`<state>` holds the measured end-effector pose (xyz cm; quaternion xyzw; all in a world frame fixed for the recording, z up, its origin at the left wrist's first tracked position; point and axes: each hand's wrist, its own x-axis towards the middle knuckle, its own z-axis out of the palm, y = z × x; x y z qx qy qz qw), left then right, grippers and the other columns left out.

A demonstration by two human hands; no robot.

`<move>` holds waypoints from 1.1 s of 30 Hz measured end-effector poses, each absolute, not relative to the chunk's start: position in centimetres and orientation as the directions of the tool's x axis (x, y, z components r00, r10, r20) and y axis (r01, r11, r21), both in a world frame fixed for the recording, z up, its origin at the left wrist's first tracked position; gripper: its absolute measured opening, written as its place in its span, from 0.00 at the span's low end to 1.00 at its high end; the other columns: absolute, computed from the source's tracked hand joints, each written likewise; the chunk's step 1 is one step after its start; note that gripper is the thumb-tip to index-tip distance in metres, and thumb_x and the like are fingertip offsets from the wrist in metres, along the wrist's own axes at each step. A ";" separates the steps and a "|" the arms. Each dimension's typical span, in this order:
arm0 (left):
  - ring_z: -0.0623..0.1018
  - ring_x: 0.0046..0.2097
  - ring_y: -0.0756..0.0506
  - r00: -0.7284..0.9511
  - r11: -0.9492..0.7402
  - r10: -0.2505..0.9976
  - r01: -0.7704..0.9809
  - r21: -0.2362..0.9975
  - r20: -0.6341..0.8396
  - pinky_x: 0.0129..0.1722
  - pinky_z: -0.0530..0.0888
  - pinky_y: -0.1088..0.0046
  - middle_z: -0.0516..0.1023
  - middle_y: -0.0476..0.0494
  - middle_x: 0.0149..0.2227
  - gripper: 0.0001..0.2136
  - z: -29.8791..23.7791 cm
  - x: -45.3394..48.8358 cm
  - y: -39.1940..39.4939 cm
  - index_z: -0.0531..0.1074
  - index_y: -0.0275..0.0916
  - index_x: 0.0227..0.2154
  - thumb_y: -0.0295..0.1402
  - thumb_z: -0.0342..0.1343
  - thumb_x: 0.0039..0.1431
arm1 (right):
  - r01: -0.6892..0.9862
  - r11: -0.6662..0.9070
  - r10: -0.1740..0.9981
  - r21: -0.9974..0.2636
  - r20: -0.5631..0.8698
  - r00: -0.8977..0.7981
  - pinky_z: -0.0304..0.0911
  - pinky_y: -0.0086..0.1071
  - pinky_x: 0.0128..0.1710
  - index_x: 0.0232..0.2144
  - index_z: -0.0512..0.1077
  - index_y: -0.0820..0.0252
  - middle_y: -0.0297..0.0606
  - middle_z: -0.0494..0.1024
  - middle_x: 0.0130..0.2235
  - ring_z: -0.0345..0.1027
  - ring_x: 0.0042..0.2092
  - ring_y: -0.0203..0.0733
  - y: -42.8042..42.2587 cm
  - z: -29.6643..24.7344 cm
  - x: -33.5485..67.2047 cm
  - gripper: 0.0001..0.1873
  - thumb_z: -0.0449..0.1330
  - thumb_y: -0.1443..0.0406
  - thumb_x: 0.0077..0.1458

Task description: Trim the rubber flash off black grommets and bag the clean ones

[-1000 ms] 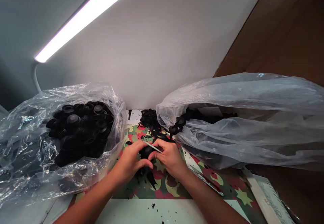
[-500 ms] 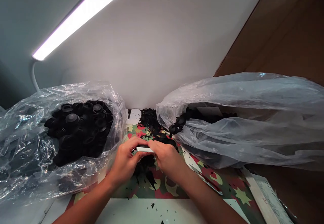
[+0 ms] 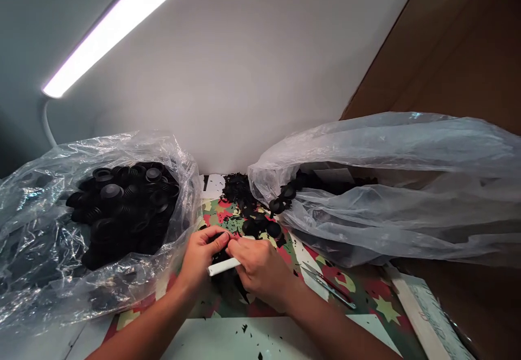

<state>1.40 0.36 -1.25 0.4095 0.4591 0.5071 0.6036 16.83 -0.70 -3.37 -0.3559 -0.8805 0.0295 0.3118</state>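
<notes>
My left hand is closed, thumb and fingers pinching a small black rubber piece that they mostly cover. Against it works my right hand, its fingers wrapped round a slim white tool handle. The handle slants down to the left, and I cannot make out the tool's working end. Just beyond the hands lie several round black rubber parts among dark trimmings.
At left, an open clear plastic bag holds many ribbed black rubber parts. A second bag lies at right by a cardboard box. Scissors rest on the patterned cloth. A lamp hangs above.
The white handle has swung from nearly level to a slant, its left end lower and nearer me. My right hand has turned and moved slightly down; my left thumb now lies on top.
</notes>
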 end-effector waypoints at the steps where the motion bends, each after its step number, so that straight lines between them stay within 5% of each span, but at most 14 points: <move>1: 0.71 0.24 0.50 0.053 0.205 0.979 -0.297 0.933 -0.198 0.25 0.66 0.76 0.76 0.48 0.20 0.17 -1.2 1.6 0.6 0.77 0.35 0.18 0.42 0.75 0.32 | 0.609 0.755 0.631 -0.243 0.521 -0.575 0.47 0.30 0.26 0.28 0.65 0.57 0.32 0.71 0.25 0.60 0.24 0.35 -1.0 -3.5 16.5 0.09 0.52 0.74 0.55; 4: 0.71 0.23 0.50 0.009 0.226 0.969 -0.424 0.877 -0.246 0.22 0.66 0.77 0.77 0.49 0.20 0.20 -0.4 1.5 1.6 0.77 0.35 0.19 0.44 0.77 0.28 | 0.549 0.823 0.540 -0.147 0.501 -0.676 0.42 0.32 0.23 0.28 0.66 0.57 0.31 0.72 0.24 0.57 0.22 0.36 -2.2 -4.2 15.2 0.05 0.55 0.70 0.56; 8: 0.77 0.30 0.48 0.026 0.107 0.994 -0.513 0.852 -0.110 0.31 0.73 0.76 0.82 0.45 0.28 0.21 0.5 0.7 2.3 0.82 0.35 0.29 0.43 0.78 0.34 | 0.539 0.823 0.542 -0.180 0.531 -0.652 0.42 0.33 0.23 0.28 0.66 0.57 0.30 0.71 0.24 0.58 0.22 0.35 -2.3 -5.0 14.8 0.08 0.55 0.68 0.60; 13: 0.80 0.41 0.45 0.171 0.137 0.984 -0.545 0.827 -0.050 0.43 0.75 0.73 0.85 0.41 0.38 0.21 -0.4 0.2 1.8 0.83 0.37 0.39 0.44 0.74 0.44 | 0.546 0.699 0.711 -0.461 0.525 -0.468 0.46 0.31 0.26 0.22 0.60 0.57 0.28 0.66 0.22 0.56 0.24 0.33 -0.2 -4.7 17.3 0.15 0.53 0.68 0.61; 17: 0.79 0.48 0.42 0.227 0.058 0.973 -0.408 0.911 0.039 0.49 0.73 0.71 0.85 0.42 0.44 0.21 -1.0 -0.3 1.6 0.83 0.43 0.42 0.44 0.74 0.45 | 0.468 0.527 0.848 -0.709 0.407 -0.339 0.49 0.29 0.26 0.17 0.58 0.58 0.30 0.63 0.22 0.57 0.25 0.34 0.8 -3.9 18.6 0.23 0.54 0.60 0.63; 22: 0.75 0.56 0.35 0.360 -0.198 0.909 -0.067 0.978 0.209 0.60 0.65 0.59 0.83 0.40 0.50 0.17 -0.8 -1.1 1.6 0.82 0.45 0.46 0.46 0.66 0.56 | 0.087 0.224 0.961 -0.971 0.205 -0.186 0.61 0.29 0.29 0.33 0.73 0.57 0.32 0.74 0.31 0.65 0.28 0.36 1.0 -3.4 18.3 0.14 0.60 0.53 0.58; 25: 0.68 0.64 0.33 0.432 -0.247 0.872 -0.024 0.969 0.233 0.66 0.57 0.55 0.80 0.40 0.56 0.17 -0.7 -1.2 1.3 0.82 0.47 0.48 0.47 0.61 0.60 | 0.017 0.199 0.958 -0.980 0.191 -0.213 0.60 0.27 0.24 0.36 0.73 0.57 0.30 0.76 0.31 0.62 0.24 0.33 0.7 -3.2 17.9 0.12 0.63 0.56 0.54; 28: 0.67 0.65 0.34 0.417 -0.196 0.891 -0.003 0.981 0.179 0.64 0.60 0.56 0.75 0.40 0.61 0.20 -0.5 -0.9 0.9 0.78 0.48 0.53 0.45 0.61 0.60 | 0.184 0.371 0.929 -0.910 0.360 -0.091 0.60 0.26 0.25 0.32 0.73 0.58 0.31 0.75 0.28 0.65 0.26 0.34 0.4 -3.2 17.9 0.04 0.58 0.65 0.56; 30: 0.72 0.59 0.35 0.318 -0.153 0.939 0.039 0.987 0.133 0.57 0.69 0.59 0.75 0.38 0.60 0.23 -0.4 -0.5 0.6 0.76 0.47 0.54 0.43 0.65 0.56 | 0.342 0.514 0.844 -0.787 0.536 -0.035 0.63 0.27 0.29 0.30 0.73 0.57 0.33 0.75 0.29 0.69 0.30 0.37 0.4 -3.5 18.1 0.05 0.56 0.70 0.54; 33: 0.78 0.45 0.39 0.167 -0.077 0.984 0.062 0.995 0.066 0.43 0.75 0.66 0.81 0.39 0.45 0.20 -0.1 0.3 0.3 0.80 0.40 0.44 0.39 0.70 0.46 | 0.493 0.637 0.715 -0.593 0.693 -0.091 0.64 0.28 0.32 0.31 0.71 0.57 0.35 0.75 0.30 0.71 0.32 0.38 0.3 -4.0 18.0 0.09 0.54 0.74 0.54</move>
